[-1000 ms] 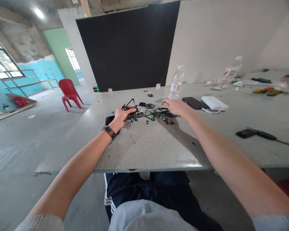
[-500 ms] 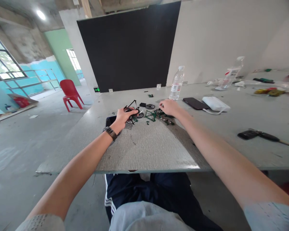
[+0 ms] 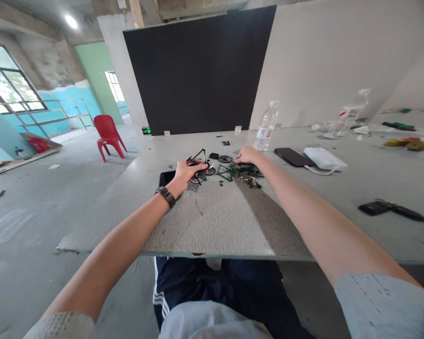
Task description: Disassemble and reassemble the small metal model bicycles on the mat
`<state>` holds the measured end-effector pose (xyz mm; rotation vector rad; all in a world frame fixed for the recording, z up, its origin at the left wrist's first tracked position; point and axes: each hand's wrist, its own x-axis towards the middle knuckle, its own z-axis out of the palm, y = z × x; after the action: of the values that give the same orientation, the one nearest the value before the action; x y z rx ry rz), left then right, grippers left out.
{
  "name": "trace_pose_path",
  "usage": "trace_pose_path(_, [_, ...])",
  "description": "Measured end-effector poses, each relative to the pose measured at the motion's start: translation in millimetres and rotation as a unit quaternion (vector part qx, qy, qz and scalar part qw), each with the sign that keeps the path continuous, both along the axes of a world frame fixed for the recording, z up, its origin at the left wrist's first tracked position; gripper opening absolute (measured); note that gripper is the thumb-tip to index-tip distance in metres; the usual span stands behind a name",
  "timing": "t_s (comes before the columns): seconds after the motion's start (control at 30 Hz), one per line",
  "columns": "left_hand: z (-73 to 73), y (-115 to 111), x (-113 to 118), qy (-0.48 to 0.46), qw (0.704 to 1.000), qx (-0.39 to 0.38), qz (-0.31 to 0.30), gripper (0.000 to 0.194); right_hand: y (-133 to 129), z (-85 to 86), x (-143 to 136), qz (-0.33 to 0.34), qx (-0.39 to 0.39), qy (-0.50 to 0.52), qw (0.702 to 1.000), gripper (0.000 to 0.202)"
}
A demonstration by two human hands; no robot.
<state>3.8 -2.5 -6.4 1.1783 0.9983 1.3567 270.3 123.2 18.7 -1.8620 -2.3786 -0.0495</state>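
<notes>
My left hand [image 3: 185, 173] is closed around a partly built black model bicycle [image 3: 198, 177], with its thumb along the top and a spoked wheel showing below. To the right, my right hand [image 3: 249, 155] reaches down at the far side of the loose parts, fingertips pinched together; anything between them is too small to make out. Between the hands lie a green model bicycle frame [image 3: 226, 173], a loose wheel [image 3: 225, 159] and a small black block [image 3: 214, 156]. Small metal and green pieces [image 3: 250, 181] are scattered below my right hand.
A dark tray or phone [image 3: 166, 178] sits partly behind my left wrist. Beyond my right forearm are a water bottle [image 3: 266, 127], a dark phone [image 3: 292, 157] and a white power bank [image 3: 325, 158] with a cable. Keys [image 3: 376, 207] rest farther right. A black panel [image 3: 201, 75] stands behind.
The view has shifted slightly. My right hand has moved a little toward me and left, down to the parts. My left hand keeps its hold on the model bicycle.
</notes>
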Motion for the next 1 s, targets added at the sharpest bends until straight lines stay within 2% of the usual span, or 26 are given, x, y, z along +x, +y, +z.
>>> trace_pose_path(0.13, [-1.2,2,0,-0.004,1.000,-0.003,0.004,0.030,-8,5.9,-9,-0.036,-0.043,-0.021,0.998,0.032])
trace_pose_path(0.27, [-2.1,3,0,-0.002,1.000,-0.011,0.013,0.031,-28,17.9,-24,-0.011,-0.059,-0.011,0.998,0.029])
trace_pose_path(0.33, [-1.0,2,0,-0.010,0.999,-0.009,0.032,0.030,-48,22.4,-36,0.026,-0.056,0.003,0.998,0.031])
trace_pose_path(0.4, [1.4,0,0,-0.020,0.998,-0.002,0.059,0.027,-73,22.2,-50,0.109,-0.045,0.041,0.992,0.029])
trace_pose_path(0.5, [5.1,-2,-1,-0.020,0.995,0.005,0.095,0.022,-109,10.9,-69,0.225,-0.040,0.055,0.972,0.029])
trace_pose_path(0.57, [6.1,-3,-2,-0.021,0.995,0.008,0.099,0.022,-124,-1.0,-77,0.268,-0.041,0.037,0.962,0.027])
trace_pose_path(0.67, [4.8,-2,-3,-0.022,0.996,0.013,0.088,0.023,-129,-15.7,-79,0.289,-0.064,0.030,0.955,0.026])
trace_pose_path(0.73, [3.4,-1,-4,-0.020,0.996,0.016,0.082,0.025,-127,-19.4,-76,0.293,-0.063,0.030,0.954,0.025])
trace_pose_path(1.0, [9.6,-9,-1,-0.011,0.997,0.014,0.072,0.021,-136,-2.5,-61,0.278,-0.044,0.117,0.952,0.024])
